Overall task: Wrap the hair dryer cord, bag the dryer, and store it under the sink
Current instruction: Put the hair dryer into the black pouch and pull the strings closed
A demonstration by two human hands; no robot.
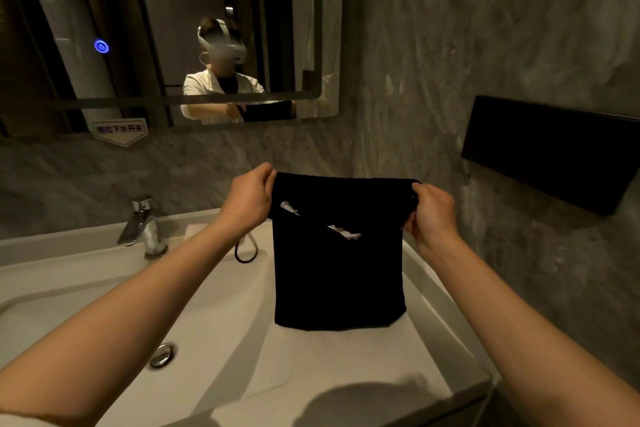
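A black cloth bag (pixel 337 274) hangs upright above the right side of the white counter (pixel 339 367), its lower edge touching the surface. My left hand (pixel 251 196) pinches the bag's top left corner and my right hand (pixel 433 215) grips the top right corner, stretching the mouth between them. Small white markings show on the bag's front. A thin dark cord loop (pixel 246 251) hangs below my left hand. The hair dryer itself is not visible; I cannot tell whether it is inside the bag.
A white basin with a metal drain (pixel 161 354) lies at the left, with a chrome faucet (pixel 142 225) behind it. A mirror (pixel 166 28) hangs on the marble wall. A black box (pixel 550 152) projects from the right wall.
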